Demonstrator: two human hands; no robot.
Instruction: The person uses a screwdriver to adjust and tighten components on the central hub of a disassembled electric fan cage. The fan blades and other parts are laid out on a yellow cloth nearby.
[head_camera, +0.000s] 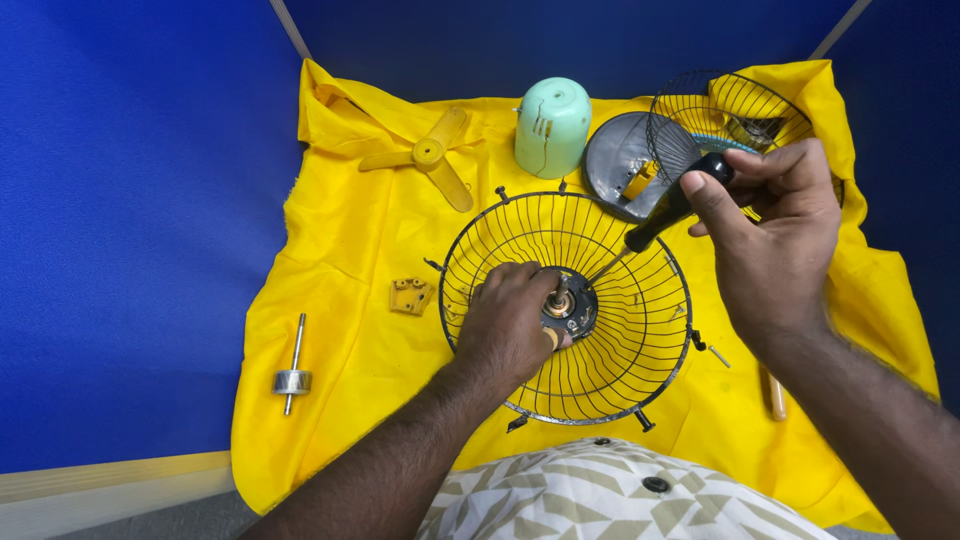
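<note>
Yellow cloth (350, 330) over blue floor; left hand (505, 325) clamps the fan guard (640, 340) hub, right hand (775, 235) fisted round a screwdriver (665, 215)

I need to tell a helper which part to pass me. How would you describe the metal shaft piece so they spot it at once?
On the yellow cloth, look to its left edge, away from the black wire fan guard. There lies a thin silver metal rod with a thick steel cylinder around it, the only shiny metal part there.

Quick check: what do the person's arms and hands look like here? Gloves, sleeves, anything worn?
Both hands are bare: no gloves on the left hand or right hand. Forearms are uncovered, with no sleeves, watch or rings visible. Arm hair shows on both forearms.
</note>
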